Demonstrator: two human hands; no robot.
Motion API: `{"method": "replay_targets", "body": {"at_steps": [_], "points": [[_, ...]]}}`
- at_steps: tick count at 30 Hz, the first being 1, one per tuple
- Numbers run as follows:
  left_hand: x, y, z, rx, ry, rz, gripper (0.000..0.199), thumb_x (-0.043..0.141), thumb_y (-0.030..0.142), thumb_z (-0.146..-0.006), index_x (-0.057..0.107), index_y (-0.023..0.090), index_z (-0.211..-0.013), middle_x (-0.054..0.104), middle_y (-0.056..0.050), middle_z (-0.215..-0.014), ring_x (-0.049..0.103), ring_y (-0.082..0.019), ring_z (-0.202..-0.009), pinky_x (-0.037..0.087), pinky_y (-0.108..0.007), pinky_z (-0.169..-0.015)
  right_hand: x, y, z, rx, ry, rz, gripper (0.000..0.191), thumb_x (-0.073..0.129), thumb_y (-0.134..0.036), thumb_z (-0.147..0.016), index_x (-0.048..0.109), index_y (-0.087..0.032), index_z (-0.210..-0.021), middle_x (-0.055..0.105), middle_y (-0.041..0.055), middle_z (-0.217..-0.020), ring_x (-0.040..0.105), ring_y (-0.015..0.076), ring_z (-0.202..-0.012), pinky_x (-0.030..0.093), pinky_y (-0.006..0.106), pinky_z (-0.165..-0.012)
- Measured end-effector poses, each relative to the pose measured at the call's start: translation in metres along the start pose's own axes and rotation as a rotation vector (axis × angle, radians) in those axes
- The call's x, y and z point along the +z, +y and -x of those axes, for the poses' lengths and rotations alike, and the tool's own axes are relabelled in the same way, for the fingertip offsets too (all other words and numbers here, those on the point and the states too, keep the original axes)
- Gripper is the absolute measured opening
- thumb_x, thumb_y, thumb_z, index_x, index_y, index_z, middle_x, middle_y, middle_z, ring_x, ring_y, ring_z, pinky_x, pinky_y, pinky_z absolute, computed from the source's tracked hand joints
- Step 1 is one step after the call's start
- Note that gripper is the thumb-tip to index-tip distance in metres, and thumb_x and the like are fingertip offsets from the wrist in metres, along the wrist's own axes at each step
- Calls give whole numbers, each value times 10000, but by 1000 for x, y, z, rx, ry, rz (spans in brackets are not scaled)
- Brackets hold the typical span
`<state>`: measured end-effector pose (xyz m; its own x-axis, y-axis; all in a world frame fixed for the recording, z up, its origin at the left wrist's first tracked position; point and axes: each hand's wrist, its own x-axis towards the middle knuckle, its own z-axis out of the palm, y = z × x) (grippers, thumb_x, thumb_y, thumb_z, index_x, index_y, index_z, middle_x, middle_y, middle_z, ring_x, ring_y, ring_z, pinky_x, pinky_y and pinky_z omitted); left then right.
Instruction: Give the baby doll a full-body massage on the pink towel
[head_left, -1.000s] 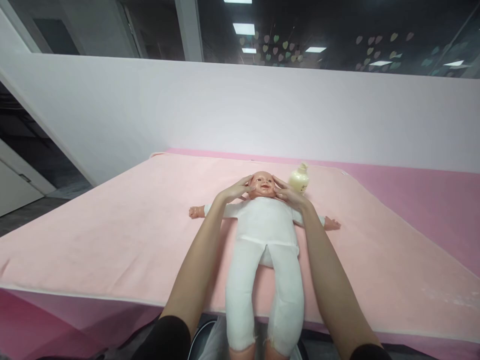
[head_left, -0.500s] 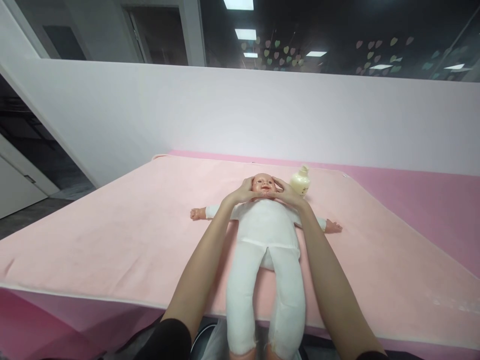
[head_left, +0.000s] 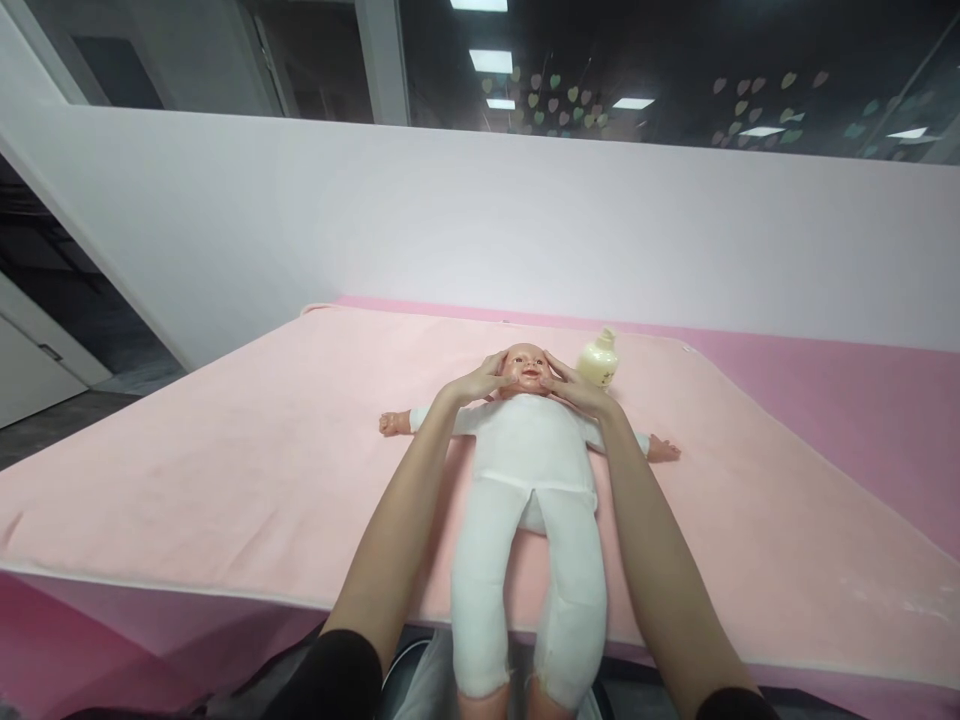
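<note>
A baby doll (head_left: 534, 445) with a white cloth body lies on its back, head away from me, arms spread, its legs reaching past the near table edge. My left hand (head_left: 480, 382) lies along one side of the doll's head, thumb on the cheek near the chin. On the other side my right hand (head_left: 576, 385) does the same, fingers by the temple and thumb on the cheek. Both hands are spread and cup the head between them, without closing round it. Just beyond my right hand stands a pale yellow bottle (head_left: 598, 360).
A pink cloth (head_left: 225, 450) covers the table under the doll. Behind it rises a white partition (head_left: 525, 220) with dark glass above. The pink table surface (head_left: 847, 400) shows at the right, past the cloth.
Both thumbs have moved from the doll's chin outward and slightly up to its cheeks. The fingers remain beside the head.
</note>
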<state>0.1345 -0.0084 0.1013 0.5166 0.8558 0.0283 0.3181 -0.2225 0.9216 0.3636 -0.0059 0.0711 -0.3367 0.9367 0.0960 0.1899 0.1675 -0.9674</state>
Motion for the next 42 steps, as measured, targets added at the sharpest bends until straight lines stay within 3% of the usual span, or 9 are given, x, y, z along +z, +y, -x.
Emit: {"method": "replay_targets", "body": {"at_steps": [5, 11, 18, 21, 25, 30, 35, 39, 42], "points": [[2, 0, -2, -32, -3, -38, 828, 575, 535, -764, 198, 299, -1463, 155, -130, -1549, 373, -362, -1303, 525, -418, -821, -1, 3, 0, 43, -22, -57, 893, 675, -495, -769, 154, -314, -1472, 158, -19, -1538, 290, 223, -1375, 344, 366, -1101], [1, -4, -6, -34, -13, -42, 795, 525, 521, -797, 158, 311, -1471, 86, -101, -1568, 283, -351, -1360, 505, -430, -857, 3, -2, 5, 97, -49, -143, 927, 657, -479, -791, 62, -311, -1481, 221, 3, -1524, 382, 213, -1326, 402, 343, -1058], [4, 2, -3, -31, 64, -43, 643, 449, 521, -840, 296, 280, -1416, 280, -111, -1512, 403, -331, -1278, 524, -399, -804, 2, 3, 1, 106, -16, -235, 712, 525, -396, -894, 122, -328, -1477, 267, -20, -1510, 416, 158, -1302, 371, 326, -1079], [8, 7, 0, -15, 33, -58, 704, 546, 553, -785, 324, 270, -1390, 366, -126, -1458, 458, -325, -1226, 526, -397, -801, 1, 2, 0, 100, 0, -253, 630, 483, -422, -912, 193, -340, -1465, 286, -26, -1504, 418, 150, -1299, 385, 320, -1069], [14, 1, -7, 50, 95, -90, 925, 764, 432, -621, 308, 166, -1381, 428, -179, -1376, 514, -300, -1161, 502, -394, -882, 4, -8, 3, 44, 14, -77, 850, 686, -425, -777, 218, -282, -1472, 269, 22, -1512, 363, 212, -1336, 381, 328, -1076], [14, -18, -22, 71, 215, -158, 948, 779, 451, -590, 319, 94, -1339, 399, -198, -1367, 440, -302, -1244, 450, -398, -974, 9, -14, 6, -27, 65, 62, 1006, 786, -346, -673, 203, -208, -1480, 261, 82, -1511, 298, 253, -1366, 307, 357, -1116], [13, -21, -21, 37, 165, -86, 968, 778, 484, -591, 291, 124, -1346, 434, -186, -1341, 478, -286, -1206, 468, -384, -944, 6, -9, 4, 12, 19, -63, 962, 765, -316, -699, 203, -236, -1475, 304, 65, -1495, 403, 222, -1305, 418, 322, -1042], [16, -16, -19, 67, 231, -71, 952, 798, 485, -561, 348, 116, -1314, 429, -191, -1341, 458, -295, -1225, 448, -384, -970, 5, -7, 4, 56, 38, -144, 926, 761, -247, -685, 254, -252, -1460, 349, 58, -1472, 495, 203, -1222, 498, 279, -945], [16, -13, -19, 95, 241, -57, 903, 795, 453, -581, 385, 122, -1315, 433, -185, -1344, 454, -308, -1226, 446, -400, -969, 3, -4, 5, 66, 64, -237, 842, 710, -188, -700, 313, -254, -1439, 486, 60, -1373, 592, 181, -1077, 529, 287, -884]]}}
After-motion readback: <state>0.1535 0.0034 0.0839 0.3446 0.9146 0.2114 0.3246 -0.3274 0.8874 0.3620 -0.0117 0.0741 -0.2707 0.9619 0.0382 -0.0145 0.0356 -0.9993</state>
